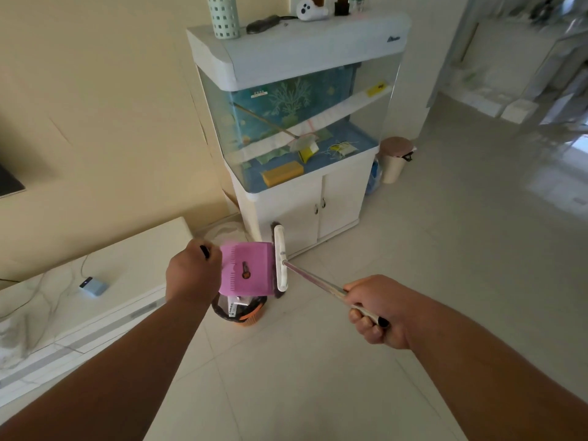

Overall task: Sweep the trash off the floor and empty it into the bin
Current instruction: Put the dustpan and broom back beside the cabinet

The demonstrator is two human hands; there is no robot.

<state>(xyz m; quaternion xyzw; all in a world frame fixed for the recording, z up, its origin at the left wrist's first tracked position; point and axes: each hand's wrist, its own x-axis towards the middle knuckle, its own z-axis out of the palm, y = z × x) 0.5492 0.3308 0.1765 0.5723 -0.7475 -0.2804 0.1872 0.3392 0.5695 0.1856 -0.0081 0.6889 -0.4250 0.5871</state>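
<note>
My left hand (192,273) grips the black-tipped handle of a pink dustpan (246,270), which is held up and tilted directly over an orange bin (246,316) lined with a black bag. The bin stands on the floor and has white scraps inside. My right hand (377,311) is closed around the metal handle of a broom (313,278). The broom's white head (280,262) with dark bristles is pressed against the right edge of the dustpan, above the bin.
A white cabinet with a glass fish tank (296,122) stands just behind the bin. A low white TV console (79,300) runs along the left wall. A lidded beige bin (394,159) sits to the tank's right. Pale tiled floor (413,249) stretches to the right and front.
</note>
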